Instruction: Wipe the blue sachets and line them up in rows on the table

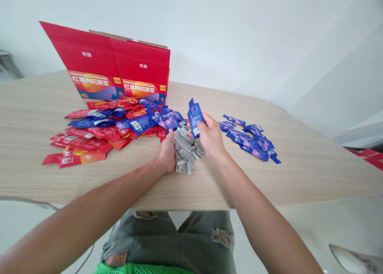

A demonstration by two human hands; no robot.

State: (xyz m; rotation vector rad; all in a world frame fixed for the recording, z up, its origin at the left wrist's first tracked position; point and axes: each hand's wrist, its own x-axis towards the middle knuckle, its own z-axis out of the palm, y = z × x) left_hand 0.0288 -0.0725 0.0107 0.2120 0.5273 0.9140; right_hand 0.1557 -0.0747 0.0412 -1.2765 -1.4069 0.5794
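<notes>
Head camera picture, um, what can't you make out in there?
In the head view:
- Left hand: most fingers hidden by the striped cloth.
- Held blue pouch: fine print too small to read.
- Mixed pouch pile: lower pouches covered by those on top.
- Red box: inside hidden by its front panels.
- Red item at far right: cut off by the picture's edge.

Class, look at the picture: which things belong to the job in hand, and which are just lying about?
Seemingly in the job:
blue sachet, in the right hand
striped cloth, in the left hand
red-and-blue pile
blue group on the right

Probably just lying about:
red carton, untouched behind the pile
red item, cut off at the right edge
</notes>
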